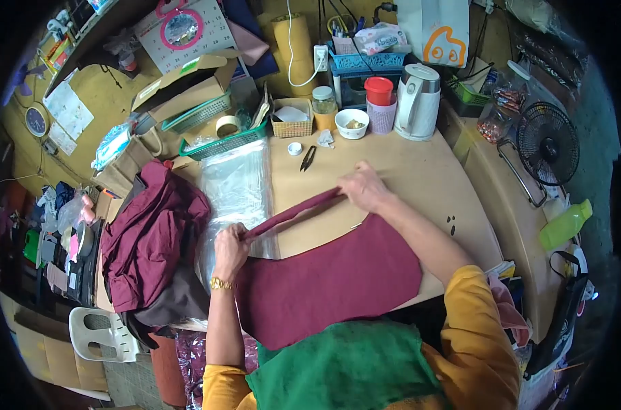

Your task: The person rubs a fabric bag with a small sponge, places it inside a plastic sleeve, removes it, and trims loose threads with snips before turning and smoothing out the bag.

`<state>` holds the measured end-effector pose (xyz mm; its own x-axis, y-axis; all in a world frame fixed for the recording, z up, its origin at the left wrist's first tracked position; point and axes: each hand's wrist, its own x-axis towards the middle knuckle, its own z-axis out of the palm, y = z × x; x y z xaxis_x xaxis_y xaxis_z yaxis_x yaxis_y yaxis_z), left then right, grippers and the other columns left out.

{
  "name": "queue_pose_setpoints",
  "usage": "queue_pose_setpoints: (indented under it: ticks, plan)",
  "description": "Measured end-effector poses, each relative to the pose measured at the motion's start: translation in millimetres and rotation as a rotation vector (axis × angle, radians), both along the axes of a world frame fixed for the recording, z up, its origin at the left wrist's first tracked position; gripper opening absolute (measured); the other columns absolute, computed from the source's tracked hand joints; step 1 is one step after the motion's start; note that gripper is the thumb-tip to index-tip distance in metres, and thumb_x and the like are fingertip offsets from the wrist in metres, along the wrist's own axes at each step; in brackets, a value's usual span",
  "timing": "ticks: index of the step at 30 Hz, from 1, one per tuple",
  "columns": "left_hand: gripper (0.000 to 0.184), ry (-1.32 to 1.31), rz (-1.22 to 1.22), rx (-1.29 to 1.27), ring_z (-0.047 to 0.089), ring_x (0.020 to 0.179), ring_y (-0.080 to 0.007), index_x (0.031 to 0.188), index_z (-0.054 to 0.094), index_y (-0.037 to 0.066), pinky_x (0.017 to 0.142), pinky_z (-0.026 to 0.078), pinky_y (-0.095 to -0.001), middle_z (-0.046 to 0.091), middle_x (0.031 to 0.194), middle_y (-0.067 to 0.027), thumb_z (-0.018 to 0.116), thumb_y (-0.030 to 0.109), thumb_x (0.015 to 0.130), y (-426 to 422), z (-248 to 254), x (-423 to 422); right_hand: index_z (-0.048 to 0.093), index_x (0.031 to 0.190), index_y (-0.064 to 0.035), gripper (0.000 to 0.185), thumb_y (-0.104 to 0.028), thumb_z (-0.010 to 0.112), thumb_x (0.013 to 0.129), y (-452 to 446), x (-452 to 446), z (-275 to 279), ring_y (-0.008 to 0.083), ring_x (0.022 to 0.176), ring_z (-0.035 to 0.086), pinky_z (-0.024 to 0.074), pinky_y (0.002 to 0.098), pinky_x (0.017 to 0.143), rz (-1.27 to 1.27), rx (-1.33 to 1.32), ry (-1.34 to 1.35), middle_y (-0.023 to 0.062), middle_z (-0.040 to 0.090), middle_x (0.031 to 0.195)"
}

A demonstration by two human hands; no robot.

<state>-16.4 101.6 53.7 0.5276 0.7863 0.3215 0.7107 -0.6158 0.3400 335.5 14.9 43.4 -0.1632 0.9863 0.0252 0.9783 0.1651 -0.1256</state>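
Left hand (pixel 230 249) pinches one end of a narrow maroon fabric strip (pixel 298 208), and the right hand (pixel 365 186) grips the other end, so the strip runs slantwise between them over the table (pixel 426 174). Nearer the body lies a maroon fabric panel (pixel 331 287), its left part by the left wrist, its near edge reaching the green cloth (pixel 345 362) on the person's front; whether strip and panel are joined, I cannot tell. An uneven pull could twist or crease the strip, and the panel could slide lapward if tugged, since its near edge seems to overhang the table. Around these, a heap of maroon cloth (pixel 153 239) crowds the left side, beside clear plastic sheeting (pixel 237 184) whose slick surface might let fabric slip. Beyond the strip lie a small white cap (pixel 295 148) and black thread snips (pixel 308 158); farther back, a white bowl (pixel 351 126) and an electric kettle (pixel 418 106) limit reach. A black fan (pixel 548 143) and a lime-green bottle (pixel 565 224) are well apart at right.
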Motion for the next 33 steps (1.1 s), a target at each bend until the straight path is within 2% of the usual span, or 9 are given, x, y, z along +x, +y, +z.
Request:
queue_pose_setpoints:
  ticks: [3,5,7,10,14,17,21,24,33]
  plan:
    - [0.012,-0.009,0.019,-0.007,0.064,0.075,-0.0377,0.080,0.066,0.001,0.066,0.048,-0.0436,0.066,0.082,-0.0185,0.074,0.010,0.077,-23,-2,-5,0.060,0.086,-0.0084,0.009,-0.014,0.064,0.081,-6,-3,18,0.0285,0.099,0.060,0.0410,0.0455,0.088,-0.090,0.163,0.071,0.0128,0.062,0.106]
    - [0.007,-0.077,0.049,0.076,0.064,0.076,-0.0375,0.086,0.064,0.002,0.065,0.049,-0.0430,0.065,0.088,-0.0177,0.067,0.004,0.080,-34,-9,-9,0.059,0.081,-0.0076,0.009,-0.014,0.066,0.082,-17,-33,22,0.0304,0.081,0.062,0.0419,0.0435,0.085,-0.061,0.782,0.049,0.0146,0.061,0.090]
    - [0.008,-0.149,0.074,0.082,0.064,0.076,-0.0369,0.089,0.063,0.002,0.066,0.049,-0.0432,0.066,0.086,-0.0173,0.066,0.003,0.081,-47,-5,-3,0.059,0.081,-0.0062,0.015,-0.018,0.068,0.084,-40,-80,29,0.0330,0.072,0.059,0.0448,0.0426,0.079,-0.059,0.641,0.431,0.0141,0.057,0.080]
    - [0.017,-0.194,0.037,0.102,0.063,0.080,-0.0341,0.097,0.062,0.005,0.072,0.048,-0.0440,0.065,0.087,-0.0150,0.063,0.000,0.080,-57,-10,2,0.060,0.109,-0.0007,0.055,-0.053,0.059,0.093,-47,-135,5,0.0225,0.093,0.066,0.0553,0.0350,0.077,-0.022,-0.575,1.267,0.0129,0.066,0.105]
    - [0.014,-0.225,-0.064,0.185,0.059,0.078,-0.0314,0.088,0.062,0.008,0.070,0.043,-0.0430,0.059,0.084,-0.0103,0.064,-0.001,0.076,-71,2,12,0.058,0.108,-0.0012,0.062,-0.061,0.059,0.090,-21,-178,-12,0.0208,0.084,0.069,0.0564,0.0303,0.066,-0.182,-0.618,1.942,0.0118,0.068,0.093]
    - [0.014,-0.158,-0.054,0.093,0.062,0.082,-0.0310,0.093,0.065,0.007,0.076,0.046,-0.0399,0.062,0.086,-0.0117,0.064,0.002,0.080,-72,12,1,0.066,0.088,0.0007,0.056,-0.054,0.057,0.094,-4,-184,-28,0.0182,0.064,0.068,0.0532,0.0281,0.054,-0.255,-0.532,1.730,0.0110,0.069,0.076]
    - [0.030,-0.541,-0.067,-0.654,0.065,0.092,-0.0186,0.108,0.069,-0.003,0.082,0.050,-0.0307,0.071,0.100,-0.0124,0.051,0.020,0.099,-21,-28,-40,0.066,0.073,-0.0011,0.043,-0.041,0.069,0.090,-17,-181,2,0.0165,0.050,0.063,0.0485,0.0318,0.045,0.142,-0.540,1.042,0.0132,0.067,0.062]
    - [0.033,-0.548,0.030,-0.966,0.063,0.080,-0.0114,0.108,0.067,-0.002,0.070,0.048,-0.0265,0.070,0.093,-0.0050,0.044,0.021,0.102,2,-19,-53,0.066,0.098,-0.0089,0.020,-0.017,0.071,0.081,-23,-202,29,0.0233,0.092,0.061,0.0439,0.0403,0.088,0.313,0.470,0.447,0.0100,0.063,0.089]
    - [0.031,0.119,-0.130,-0.776,0.057,0.069,-0.0111,0.090,0.073,0.000,0.066,0.048,-0.0278,0.068,0.078,0.0005,0.072,0.031,0.088,27,11,-52,0.062,0.090,-0.0066,0.017,-0.001,0.063,0.074,26,-218,15,0.0275,0.096,0.061,0.0356,0.0467,0.098,0.408,0.354,0.248,0.0106,0.062,0.091]
